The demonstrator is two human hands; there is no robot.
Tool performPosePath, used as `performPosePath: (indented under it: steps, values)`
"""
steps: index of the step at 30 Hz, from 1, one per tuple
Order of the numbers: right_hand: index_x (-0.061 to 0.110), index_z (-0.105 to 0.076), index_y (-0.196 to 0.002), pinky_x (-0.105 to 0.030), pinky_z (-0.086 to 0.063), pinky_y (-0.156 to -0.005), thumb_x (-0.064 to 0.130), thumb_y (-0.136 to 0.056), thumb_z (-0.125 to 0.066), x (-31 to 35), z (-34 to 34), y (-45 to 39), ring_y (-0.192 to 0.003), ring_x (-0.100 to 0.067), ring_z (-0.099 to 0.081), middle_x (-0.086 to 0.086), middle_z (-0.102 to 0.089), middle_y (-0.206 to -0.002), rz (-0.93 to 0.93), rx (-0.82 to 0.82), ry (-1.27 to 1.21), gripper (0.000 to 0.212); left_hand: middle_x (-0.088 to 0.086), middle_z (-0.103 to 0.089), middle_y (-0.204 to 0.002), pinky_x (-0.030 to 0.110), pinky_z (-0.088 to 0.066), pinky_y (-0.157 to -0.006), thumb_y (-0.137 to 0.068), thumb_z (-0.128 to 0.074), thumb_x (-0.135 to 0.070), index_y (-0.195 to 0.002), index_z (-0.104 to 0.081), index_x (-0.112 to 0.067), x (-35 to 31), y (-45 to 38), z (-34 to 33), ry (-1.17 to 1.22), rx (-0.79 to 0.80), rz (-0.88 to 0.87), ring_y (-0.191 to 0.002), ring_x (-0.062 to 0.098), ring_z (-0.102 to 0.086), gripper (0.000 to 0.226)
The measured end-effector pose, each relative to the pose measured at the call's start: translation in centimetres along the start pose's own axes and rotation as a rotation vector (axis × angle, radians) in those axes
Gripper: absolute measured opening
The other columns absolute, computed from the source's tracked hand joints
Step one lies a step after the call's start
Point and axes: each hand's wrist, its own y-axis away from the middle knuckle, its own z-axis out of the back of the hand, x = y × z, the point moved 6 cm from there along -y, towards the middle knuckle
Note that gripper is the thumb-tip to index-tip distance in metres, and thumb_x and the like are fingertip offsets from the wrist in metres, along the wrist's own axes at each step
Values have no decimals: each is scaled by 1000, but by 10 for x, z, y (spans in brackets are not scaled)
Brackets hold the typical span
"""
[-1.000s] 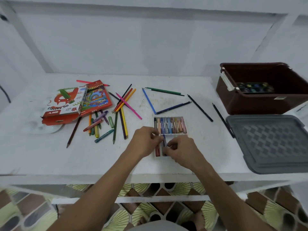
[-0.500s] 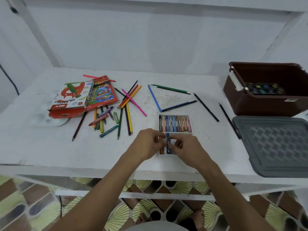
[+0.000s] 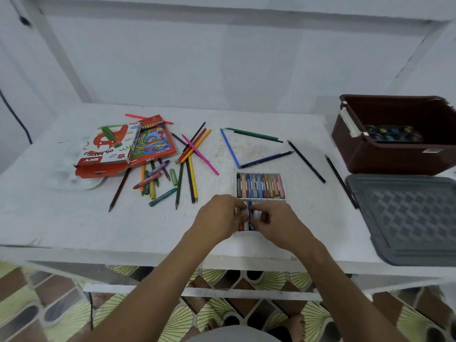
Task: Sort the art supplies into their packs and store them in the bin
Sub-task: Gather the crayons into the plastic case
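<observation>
Pastel tray (image 3: 261,200) on white table (image 3: 74,223), near edge, far row filled.
Left hand (image 3: 218,217) and right hand (image 3: 278,224) both pinched a blue pastel (image 3: 250,209) over the tray's near row; brown bin (image 3: 394,154) stood far right.

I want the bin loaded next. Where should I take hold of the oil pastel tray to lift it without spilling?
Grip the oil pastel tray by its two short side edges, coming from above with both hands. It lies flat and open-topped, its pastels loose in slots, so keeping it level probably matters. The brown bin stands open to its right.
</observation>
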Motion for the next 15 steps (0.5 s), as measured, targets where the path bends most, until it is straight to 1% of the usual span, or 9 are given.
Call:
performPosePath:
  steps: [4,5,7,8,10,13,15]
  values:
    - [18,-71,-100,-5,-38,-51,11,-86,-62,1,2,-2,-51,-1,-49,10,-55,-62,-8,-14,-26,18,-10,-59,-67,14,-34,-50,-88,-64,-34,-108,-71,-28,4,1,4,138,15,-13,-54,5,-51,22]
    - [18,-70,-104,-5,-38,-50,12,-86,-62,3,2,-3,-53,-2,-49,8,-56,-63,-7,-16,-27,20,-10,-61,-69,12,-34,-49,-88,-63,-36,-109,-70,-28,7,2,7,176,17,-9,-54,4,-52,23]
    - [17,-67,-113,-4,-38,-50,16,-88,-61,10,1,-9,-58,-2,-49,4,-60,-74,8,-17,-20,26,-10,-65,-77,10,-35,-52,-88,-62,-39,-112,-68,-30,17,4,17,216,-8,23,-62,2,-57,26]
    - [16,-66,-116,-3,-37,-52,17,-88,-61,15,-1,-13,-61,-1,-49,1,-62,-82,22,-14,-16,28,-10,-65,-81,10,-36,-55,-88,-62,-39,-113,-68,-29,25,4,24,207,-31,44,-68,2,-58,27]
    - [14,-65,-116,-3,-36,-61,20,-88,-62,30,-6,-24,-67,1,-49,0,-64,-92,61,-11,-6,29,-10,-64,-85,10,-37,-59,-88,-63,-37,-113,-68,-27,44,6,41,158,-88,87,-74,3,-58,27]
    - [18,-65,-115,-13,-39,-73,23,-88,-63,55,-18,-41,-77,-3,-52,3,-64,-99,135,-3,4,28,-7,-63,-89,17,-39,-65,-89,-63,-29,-112,-69,-22,81,8,73,102,-186,186,-75,6,-56,25]
    - [18,-65,-114,-14,-37,-75,22,-88,-63,74,-30,-54,-77,-2,-49,3,-63,-102,203,19,-3,26,-7,-62,-90,17,-39,-68,-88,-63,-26,-113,-68,-21,109,11,94,64,-245,270,-73,4,-54,26]
